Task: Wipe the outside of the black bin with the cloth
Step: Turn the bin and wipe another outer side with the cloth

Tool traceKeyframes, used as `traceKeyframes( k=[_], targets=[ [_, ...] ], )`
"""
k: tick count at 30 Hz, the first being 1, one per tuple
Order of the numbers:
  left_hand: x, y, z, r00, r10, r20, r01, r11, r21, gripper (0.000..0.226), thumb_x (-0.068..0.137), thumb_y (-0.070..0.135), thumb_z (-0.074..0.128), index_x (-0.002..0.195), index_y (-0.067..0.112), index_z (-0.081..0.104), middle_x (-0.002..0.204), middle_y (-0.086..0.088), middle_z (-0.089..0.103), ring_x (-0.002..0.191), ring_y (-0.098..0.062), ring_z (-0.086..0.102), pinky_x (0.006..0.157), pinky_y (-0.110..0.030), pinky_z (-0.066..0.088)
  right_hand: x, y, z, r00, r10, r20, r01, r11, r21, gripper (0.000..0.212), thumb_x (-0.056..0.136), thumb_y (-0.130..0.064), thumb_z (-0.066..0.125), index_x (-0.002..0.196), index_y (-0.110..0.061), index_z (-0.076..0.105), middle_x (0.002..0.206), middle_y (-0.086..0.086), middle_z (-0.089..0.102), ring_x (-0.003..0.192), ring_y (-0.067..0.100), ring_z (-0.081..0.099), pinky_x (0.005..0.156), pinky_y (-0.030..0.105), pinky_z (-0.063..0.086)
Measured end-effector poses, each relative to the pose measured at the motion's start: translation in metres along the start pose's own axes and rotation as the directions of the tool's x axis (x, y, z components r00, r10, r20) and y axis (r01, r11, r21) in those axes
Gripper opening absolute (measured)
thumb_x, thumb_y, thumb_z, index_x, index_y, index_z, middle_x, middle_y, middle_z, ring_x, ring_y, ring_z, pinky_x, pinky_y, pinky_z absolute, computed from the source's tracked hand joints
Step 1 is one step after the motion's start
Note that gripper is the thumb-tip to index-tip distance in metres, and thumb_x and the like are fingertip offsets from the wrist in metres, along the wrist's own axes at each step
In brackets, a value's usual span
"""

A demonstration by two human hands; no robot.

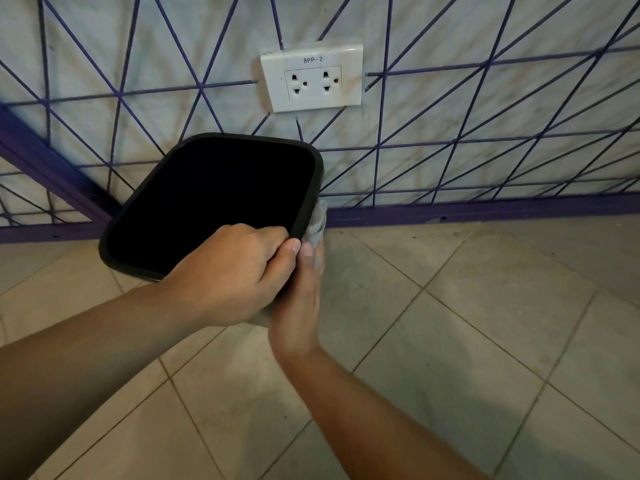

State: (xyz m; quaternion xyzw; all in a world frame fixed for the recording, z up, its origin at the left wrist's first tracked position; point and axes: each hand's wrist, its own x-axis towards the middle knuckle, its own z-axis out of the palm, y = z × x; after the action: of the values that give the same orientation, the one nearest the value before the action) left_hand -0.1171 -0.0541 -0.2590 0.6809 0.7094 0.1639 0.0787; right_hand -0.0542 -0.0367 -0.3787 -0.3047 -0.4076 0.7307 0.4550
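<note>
The black bin (211, 142) stands on the tiled floor close to the wall, seen from above with its dark opening facing me. My left hand (228, 271) grips the bin's near rim, fingers curled over the edge and thumb on the outside. My right hand (298, 306) presses the grey cloth (317, 225) against the bin's right outer side, just below the rim. The cloth sticks up past my fingertips beside the bin's corner. Most of the bin's outer wall is hidden below its rim.
A white double wall socket (311, 77) labelled 8PP-2 sits on the marbled wall above the bin. A purple skirting board (485, 211) runs along the wall's foot. Beige floor tiles (485, 323) spread to the right and toward me.
</note>
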Motion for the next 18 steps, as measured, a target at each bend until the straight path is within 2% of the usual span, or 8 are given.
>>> traceKeyframes(
  k=[3,5,7,10,12,14,16,18],
  targets=[
    [0.002,0.001,0.000,1.000,0.018,0.004,-0.018,1.000,0.025,0.043,0.093,0.052,0.030,0.063,0.023,0.040,0.048,0.004,0.043,0.043,-0.011,0.045,0.044,-0.034,0.036,0.006,0.017,-0.006,1.000,0.014,-0.027,-0.014,1.000,0.010,0.105,0.099,-0.089,0.043,0.173,-0.015,0.040,0.178,0.015,0.040,0.170,0.033,0.032,0.139,0.061,0.026],
    [0.002,0.000,-0.001,0.999,0.031,0.017,-0.031,0.998,0.045,0.043,0.091,0.054,0.034,0.062,0.022,0.037,0.047,0.002,0.039,0.041,-0.013,0.042,0.043,-0.035,0.033,0.041,0.023,-0.025,0.994,0.010,-0.106,-0.019,0.996,-0.092,0.077,0.113,-0.062,0.037,0.167,-0.008,0.047,0.167,0.018,0.054,0.161,0.034,0.046,0.133,0.046,0.040],
    [0.000,-0.002,0.000,0.999,0.020,0.049,-0.022,0.999,0.043,0.044,0.090,0.055,0.037,0.062,0.021,0.037,0.048,0.001,0.039,0.042,-0.016,0.043,0.043,-0.037,0.035,0.060,0.038,-0.048,0.969,0.192,-0.158,-0.203,0.978,-0.056,0.057,0.122,-0.041,0.034,0.153,-0.002,0.061,0.147,0.019,0.070,0.147,0.036,0.061,0.112,0.032,0.055],
    [-0.001,-0.004,0.000,0.998,0.007,0.064,-0.007,1.000,0.012,0.043,0.089,0.055,0.039,0.062,0.021,0.036,0.048,0.002,0.037,0.044,-0.019,0.044,0.043,-0.036,0.032,0.064,0.061,-0.065,0.922,0.348,-0.173,-0.358,0.933,-0.029,0.048,0.121,-0.042,0.035,0.122,-0.015,0.076,0.114,0.005,0.081,0.120,0.025,0.076,0.104,0.039,0.054],
    [0.001,-0.005,-0.001,0.999,0.013,0.052,-0.013,1.000,0.001,0.043,0.089,0.055,0.039,0.063,0.021,0.036,0.049,0.002,0.037,0.045,-0.020,0.045,0.042,-0.037,0.033,0.056,0.065,-0.059,0.907,0.381,-0.178,-0.392,0.919,-0.033,0.050,0.117,-0.050,0.037,0.126,-0.017,0.074,0.117,0.005,0.081,0.115,0.015,0.077,0.111,0.043,0.054],
    [0.002,-0.005,-0.002,0.999,0.018,0.048,-0.018,1.000,0.007,0.042,0.090,0.054,0.040,0.063,0.022,0.036,0.049,0.002,0.038,0.044,-0.019,0.044,0.042,-0.038,0.035,0.036,0.056,-0.050,0.914,0.362,-0.183,-0.389,0.911,-0.138,0.064,0.114,-0.057,0.038,0.150,-0.010,0.062,0.146,0.014,0.070,0.140,0.028,0.065,0.127,0.049,0.046],
    [0.001,-0.005,-0.002,0.999,0.017,0.046,-0.018,1.000,0.019,0.042,0.091,0.050,0.043,0.062,0.022,0.035,0.049,0.002,0.037,0.042,-0.016,0.041,0.044,-0.037,0.033,0.012,0.052,-0.050,0.902,0.400,-0.165,-0.428,0.878,-0.214,0.049,0.121,-0.040,0.037,0.157,-0.010,0.050,0.154,0.015,0.059,0.154,0.033,0.053,0.123,0.034,0.046],
    [0.001,-0.006,-0.002,0.999,0.003,0.054,-0.004,1.000,0.026,0.043,0.092,0.049,0.045,0.061,0.021,0.034,0.049,0.001,0.037,0.043,-0.015,0.041,0.045,-0.039,0.033,-0.009,0.050,-0.057,0.903,0.403,-0.150,-0.430,0.859,-0.277,0.030,0.123,-0.025,0.036,0.145,-0.015,0.054,0.135,0.005,0.065,0.138,0.023,0.063,0.099,0.006,0.048]
  ],
)
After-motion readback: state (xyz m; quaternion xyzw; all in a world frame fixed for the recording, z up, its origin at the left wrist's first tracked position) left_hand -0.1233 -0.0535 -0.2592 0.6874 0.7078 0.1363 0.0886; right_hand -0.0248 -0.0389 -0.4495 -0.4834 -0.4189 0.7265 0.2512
